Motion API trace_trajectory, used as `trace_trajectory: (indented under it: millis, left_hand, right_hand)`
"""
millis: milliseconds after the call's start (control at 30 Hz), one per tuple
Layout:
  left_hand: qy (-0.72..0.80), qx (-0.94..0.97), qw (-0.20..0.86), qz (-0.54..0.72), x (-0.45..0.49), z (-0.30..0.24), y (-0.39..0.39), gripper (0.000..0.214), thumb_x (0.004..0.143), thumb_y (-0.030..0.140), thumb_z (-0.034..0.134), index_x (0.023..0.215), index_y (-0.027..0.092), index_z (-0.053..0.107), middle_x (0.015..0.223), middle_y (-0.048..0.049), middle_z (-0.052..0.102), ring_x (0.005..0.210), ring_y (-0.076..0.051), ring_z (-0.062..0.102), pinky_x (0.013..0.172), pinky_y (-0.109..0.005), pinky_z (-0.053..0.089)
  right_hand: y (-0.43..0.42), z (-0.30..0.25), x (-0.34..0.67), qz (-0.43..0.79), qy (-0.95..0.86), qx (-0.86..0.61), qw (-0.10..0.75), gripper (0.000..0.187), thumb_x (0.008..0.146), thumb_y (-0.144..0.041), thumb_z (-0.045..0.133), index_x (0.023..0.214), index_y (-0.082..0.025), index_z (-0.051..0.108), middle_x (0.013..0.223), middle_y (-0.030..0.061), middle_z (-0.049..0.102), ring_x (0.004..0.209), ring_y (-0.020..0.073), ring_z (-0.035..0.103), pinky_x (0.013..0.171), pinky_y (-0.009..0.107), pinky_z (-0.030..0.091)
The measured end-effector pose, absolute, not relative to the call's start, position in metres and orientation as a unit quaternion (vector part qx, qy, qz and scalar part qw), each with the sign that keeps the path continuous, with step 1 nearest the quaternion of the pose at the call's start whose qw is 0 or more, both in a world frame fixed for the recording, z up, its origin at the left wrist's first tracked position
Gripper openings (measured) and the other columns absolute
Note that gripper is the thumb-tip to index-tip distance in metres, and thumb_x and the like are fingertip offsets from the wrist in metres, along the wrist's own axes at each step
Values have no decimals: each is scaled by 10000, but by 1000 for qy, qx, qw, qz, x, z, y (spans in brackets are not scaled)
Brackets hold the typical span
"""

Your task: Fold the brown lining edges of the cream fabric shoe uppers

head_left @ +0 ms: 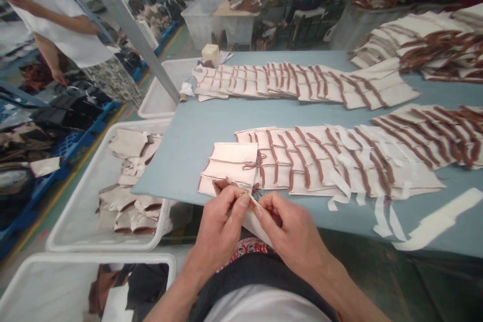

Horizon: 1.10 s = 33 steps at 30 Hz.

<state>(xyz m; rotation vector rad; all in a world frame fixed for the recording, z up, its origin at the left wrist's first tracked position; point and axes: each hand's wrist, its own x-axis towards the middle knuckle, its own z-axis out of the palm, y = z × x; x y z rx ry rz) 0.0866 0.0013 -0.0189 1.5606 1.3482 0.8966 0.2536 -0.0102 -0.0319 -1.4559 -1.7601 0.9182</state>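
Observation:
My left hand (221, 224) and my right hand (289, 229) meet at the near edge of the blue table (211, 121). Both pinch a cream fabric piece (253, 219) with a brown edge, and a thin white strip runs between the fingertips. Just beyond them lies a short stack of cream pieces (232, 163). It heads a long overlapping row of cream pieces with brown strips (332, 161) that runs to the right.
A second row of pieces (302, 83) lies farther back, with piles (426, 43) at the far right. Loose white strips (433, 224) lie at the right. White bins (94, 196) with pieces stand to the left. A person in a white top (64, 25) stands at the far left.

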Motion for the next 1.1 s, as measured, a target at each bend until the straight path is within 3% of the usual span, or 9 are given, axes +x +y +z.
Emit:
trace_trajectory:
  millis: [67, 200, 300, 433, 533, 700, 900, 1000, 1100]
  left_hand:
    - [552, 611, 421, 382, 88, -24, 0, 343, 1035, 378, 497, 763, 179, 559, 704, 25, 533, 659, -132, 465, 659, -244, 375]
    - [509, 464, 590, 421, 92, -37, 0, 437, 985, 592, 523, 826, 185, 543, 721, 30, 494, 640, -124, 411, 624, -231, 376]
    - [473, 438, 651, 401, 89, -39, 0, 438, 959, 604, 568, 859, 178, 562, 765, 23, 499, 653, -117, 415, 631, -227, 377]
    - [488, 537, 576, 376, 83, -25, -1, 401, 911, 504, 699, 742, 169, 559, 808, 1, 530, 781, -146, 475, 743, -245, 402]
    - [505, 597, 516, 350, 84, -18, -4, 365, 952, 445, 658, 729, 170, 570, 735, 17, 509, 704, -131, 442, 694, -243, 375]
    - [457, 543, 572, 411, 87, -21, -8, 477, 921, 580, 643, 695, 183, 505, 658, 35, 454, 602, -111, 377, 583, -228, 339]
    - [477, 618, 530, 331, 76, -8, -8, 406, 995, 529, 566, 835, 163, 641, 783, -21, 601, 730, -155, 540, 707, -254, 416]
    - [463, 655, 510, 310, 70, 2, -12, 336, 1040, 436, 518, 856, 178, 631, 808, -12, 628, 745, -146, 549, 728, -241, 407]
    - [452, 675, 500, 301, 66, 9, -17, 290, 1059, 372, 492, 874, 192, 623, 843, -1, 647, 731, -131, 537, 708, -225, 392]
  right_hand:
    - [-10, -37, 251, 339, -689, -527, 364, 229, 1009, -267, 493, 785, -227, 516, 638, -31, 565, 523, 135, 496, 520, 264, 364]
    - [-8, -44, 249, 359, -692, -473, 410, 216, 1014, -237, 455, 799, -234, 471, 656, -39, 526, 559, 134, 513, 550, 257, 396]
    - [-9, -43, 252, 339, -706, -462, 416, 194, 988, -196, 456, 800, -240, 452, 650, -46, 516, 529, 126, 479, 523, 256, 363]
    - [-14, -36, 259, 280, -736, -466, 403, 201, 979, -177, 463, 790, -242, 446, 641, -49, 510, 502, 127, 459, 517, 270, 338]
    - [-17, -32, 260, 264, -740, -470, 402, 227, 998, -171, 457, 781, -240, 446, 654, -41, 517, 518, 130, 482, 532, 276, 350]
    - [-21, -30, 259, 336, -719, -417, 443, 195, 999, -167, 464, 817, -236, 474, 669, -39, 540, 554, 129, 530, 537, 257, 378]
    - [-21, -31, 265, 324, -724, -419, 443, 186, 991, -154, 490, 822, -227, 516, 680, -24, 573, 569, 138, 555, 547, 264, 395]
    - [-15, -26, 271, 373, -725, -409, 409, 219, 991, -159, 510, 782, -218, 537, 674, -30, 590, 575, 125, 566, 560, 251, 410]
    - [-2, -19, 274, 366, -736, -380, 424, 138, 977, -169, 556, 848, -207, 587, 755, -3, 657, 648, 136, 613, 607, 249, 454]
